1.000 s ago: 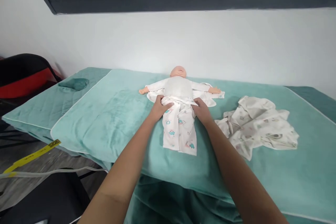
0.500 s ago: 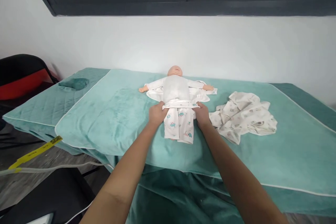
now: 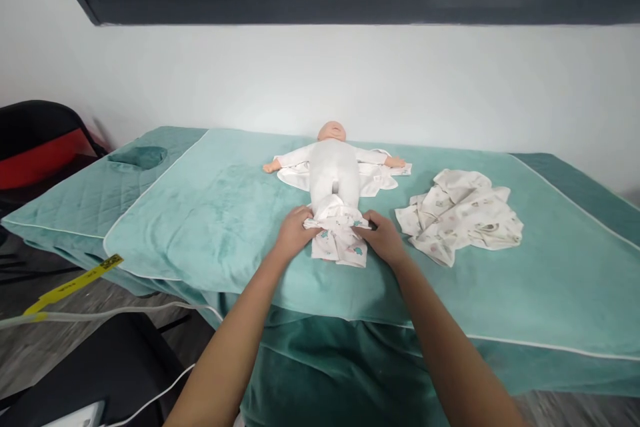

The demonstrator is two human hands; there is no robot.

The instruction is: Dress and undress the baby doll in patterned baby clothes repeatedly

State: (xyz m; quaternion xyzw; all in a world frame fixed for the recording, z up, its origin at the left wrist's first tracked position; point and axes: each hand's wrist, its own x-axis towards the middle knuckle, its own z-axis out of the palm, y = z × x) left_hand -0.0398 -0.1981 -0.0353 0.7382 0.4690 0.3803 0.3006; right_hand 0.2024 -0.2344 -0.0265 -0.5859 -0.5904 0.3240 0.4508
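Observation:
A baby doll (image 3: 334, 170) lies on its back, head toward the wall and arms spread out, with a white cloth body. White baby pants (image 3: 340, 243) with coloured prints are bunched low around its legs, below the crotch. My left hand (image 3: 294, 232) pinches the waistband on the left side, and my right hand (image 3: 383, 237) grips it on the right. Beneath the doll's torso and arms a white baby top (image 3: 375, 180) is spread open. The doll's feet are mostly hidden in the pants.
A crumpled printed white garment (image 3: 465, 217) lies to the right on the green padded bed (image 3: 210, 213). At the left are a black and red chair (image 3: 45, 147), a yellow tag (image 3: 75, 285) on a pale cable and a black seat (image 3: 105, 367). A wall rises behind the bed.
Both hands have drawn the waistband down from the doll's waist toward its lower legs. The pants are now bunched and the doll's hips and thighs are uncovered. The view has shifted slightly.

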